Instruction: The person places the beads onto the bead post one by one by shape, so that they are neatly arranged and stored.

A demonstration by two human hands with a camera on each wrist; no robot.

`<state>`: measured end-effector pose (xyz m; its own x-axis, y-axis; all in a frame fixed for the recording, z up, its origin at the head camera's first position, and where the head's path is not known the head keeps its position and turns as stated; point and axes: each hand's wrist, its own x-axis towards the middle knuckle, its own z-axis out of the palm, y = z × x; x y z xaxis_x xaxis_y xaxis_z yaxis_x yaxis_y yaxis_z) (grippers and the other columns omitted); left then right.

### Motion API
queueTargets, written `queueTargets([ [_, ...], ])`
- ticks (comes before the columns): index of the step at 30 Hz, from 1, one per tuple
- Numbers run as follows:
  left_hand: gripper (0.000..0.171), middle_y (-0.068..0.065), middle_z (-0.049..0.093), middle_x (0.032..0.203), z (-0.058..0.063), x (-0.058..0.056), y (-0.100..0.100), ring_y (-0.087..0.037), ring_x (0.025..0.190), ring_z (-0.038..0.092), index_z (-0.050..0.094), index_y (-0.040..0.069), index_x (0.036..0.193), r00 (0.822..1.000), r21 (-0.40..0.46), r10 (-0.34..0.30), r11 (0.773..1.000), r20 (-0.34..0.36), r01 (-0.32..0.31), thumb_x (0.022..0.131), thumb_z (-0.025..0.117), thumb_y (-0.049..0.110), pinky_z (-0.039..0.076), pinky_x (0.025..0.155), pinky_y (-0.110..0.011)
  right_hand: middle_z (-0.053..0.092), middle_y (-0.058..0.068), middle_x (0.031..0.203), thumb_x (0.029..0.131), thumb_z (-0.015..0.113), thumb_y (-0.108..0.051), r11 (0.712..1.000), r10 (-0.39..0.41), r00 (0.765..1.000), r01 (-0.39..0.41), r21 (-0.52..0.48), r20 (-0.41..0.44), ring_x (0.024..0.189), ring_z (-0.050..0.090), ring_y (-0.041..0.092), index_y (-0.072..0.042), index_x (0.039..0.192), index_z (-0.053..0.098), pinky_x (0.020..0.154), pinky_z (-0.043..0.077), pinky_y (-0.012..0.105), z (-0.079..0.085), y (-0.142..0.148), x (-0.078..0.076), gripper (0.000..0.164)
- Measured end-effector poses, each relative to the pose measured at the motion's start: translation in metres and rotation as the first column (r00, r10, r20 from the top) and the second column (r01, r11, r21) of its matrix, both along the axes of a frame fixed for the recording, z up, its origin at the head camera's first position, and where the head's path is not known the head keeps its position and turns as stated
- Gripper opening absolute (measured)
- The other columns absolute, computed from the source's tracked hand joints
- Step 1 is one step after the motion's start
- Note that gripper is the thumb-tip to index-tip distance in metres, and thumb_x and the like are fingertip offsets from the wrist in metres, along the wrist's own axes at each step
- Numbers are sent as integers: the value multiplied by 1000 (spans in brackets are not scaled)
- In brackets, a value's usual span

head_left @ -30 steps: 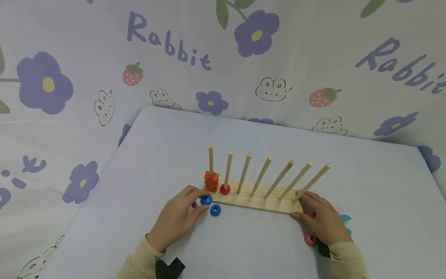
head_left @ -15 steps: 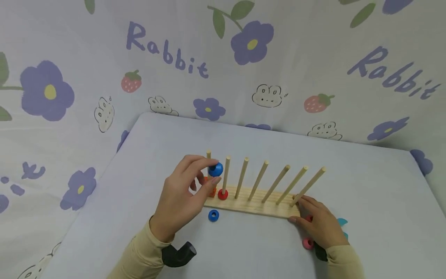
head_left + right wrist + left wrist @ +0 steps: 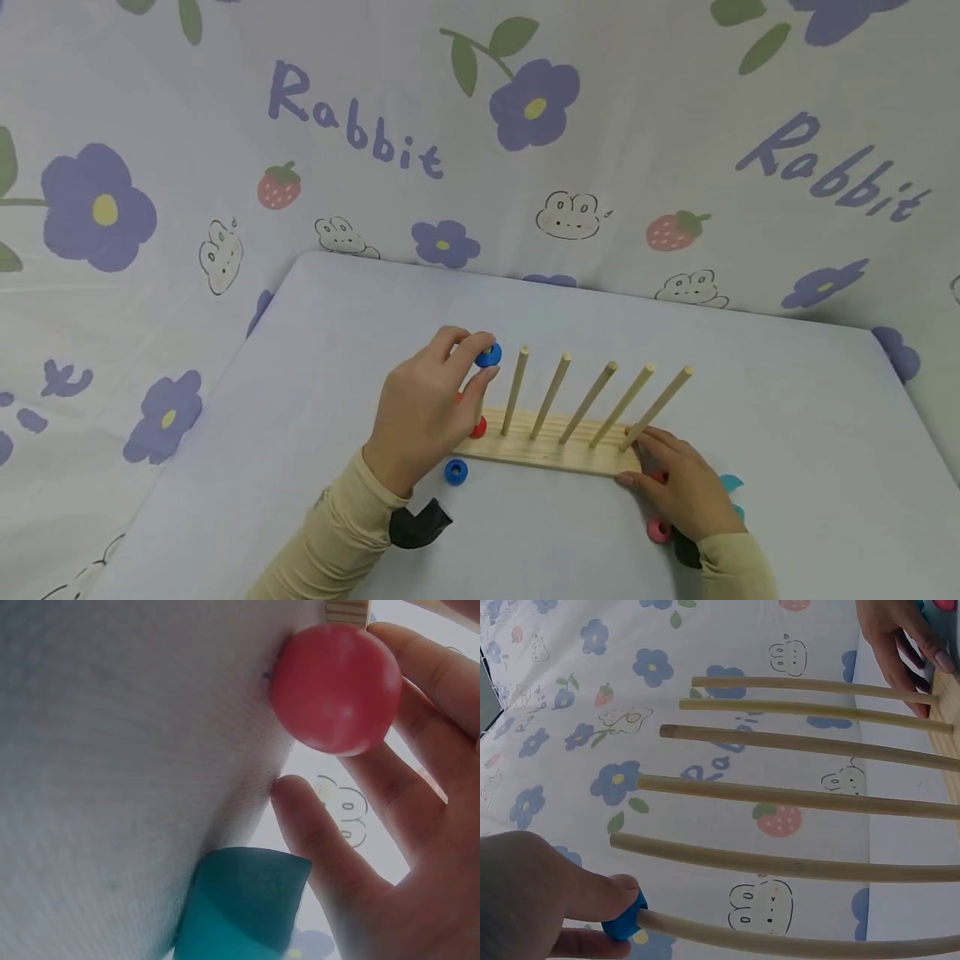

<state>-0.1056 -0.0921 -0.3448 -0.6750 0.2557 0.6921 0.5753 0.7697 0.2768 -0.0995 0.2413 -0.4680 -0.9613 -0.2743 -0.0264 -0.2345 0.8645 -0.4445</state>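
Observation:
My left hand (image 3: 427,408) pinches a blue bead (image 3: 489,355) between thumb and fingers, up at the top of a peg. The left wrist view has this blue bead (image 3: 624,919) right at the peg's tip; whether the tip is inside the hole is hard to tell. With thumb in front and fingers behind, my right hand (image 3: 686,479) grips the right end of the wooden peg board (image 3: 540,454). A red bead (image 3: 478,427) sits low on the board, partly covered by the left hand, which hides the leftmost peg. Another blue bead (image 3: 456,472) lies before the board.
Beside the right hand lie a pink bead (image 3: 659,530) and teal pieces (image 3: 731,483). Close up in the right wrist view are a round red bead (image 3: 337,690) and a curved teal piece (image 3: 247,900). Several bare pegs (image 3: 553,396) stand along the board.
My left hand has lifted the blue bead off the table, up past the leftmost peg and rightward to a peg top. The right hand still holds the board's end.

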Motion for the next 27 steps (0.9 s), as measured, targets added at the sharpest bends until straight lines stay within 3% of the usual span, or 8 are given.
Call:
queueTargets([
  [5, 48, -8, 61, 100, -10, 2, -1, -7, 43, 27, 55, 24, 136, 999, -60, -45, 997, 20, 46, 90, 62, 10, 24, 41, -18, 50, 20, 137, 86, 66, -49, 1000, 1, 1000, -1, -3, -3, 124, 45, 45, -4, 130, 57, 97, 39, 59, 1, 0, 1, 63],
  [8, 50, -9, 63, 106, -22, 5, -2, -6, 42, 20, 56, 26, 134, 998, -71, -47, 996, 43, 50, 88, 61, 6, 20, 41, -17, 50, 19, 137, 86, 67, -48, 1000, 3, 1000, -3, -6, -5, 124, 45, 45, -4, 130, 57, 97, 39, 59, 1, 1, 0, 63],
  [10, 45, -9, 63, 107, -33, 7, -2, -4, 41, 21, 60, 23, 130, 996, -72, -44, 996, 72, 49, 88, 61, 5, 20, 40, -15, 50, 19, 137, 85, 67, -47, 1000, 3, 1000, -3, -9, -3, 124, 45, 44, -4, 130, 56, 97, 39, 58, 1, 1, 0, 63],
  [14, 30, -7, 62, 103, -60, 7, -3, -3, 42, 37, 67, 17, 117, 992, -108, -36, 993, 117, 48, 89, 64, 8, 26, 40, -12, 50, 20, 137, 86, 67, -46, 1000, 4, 1000, -4, -12, -1, 124, 45, 44, -3, 131, 56, 97, 39, 58, 0, 1, 0, 63],
  [18, 22, -5, 63, 94, -80, 7, -5, -4, 44, 46, 70, 16, 107, 991, -217, -10, 975, 137, 40, 86, 68, 10, 32, 41, -14, 51, 20, 136, 86, 68, -44, 1000, 6, 1000, -6, -10, -8, 123, 46, 45, -4, 130, 56, 96, 39, 59, 0, 1, 0, 62],
  [27, 17, -4, 61, 85, -93, 8, -5, -9, 42, 44, 67, 15, 100, 997, -385, 35, 923, 66, -7, 84, 66, 8, 36, 39, -22, 51, 20, 135, 86, 69, -42, 1000, 5, 1000, -5, -21, -22, 122, 47, 45, -4, 129, 57, 96, 40, 59, 1, 0, 1, 58],
])
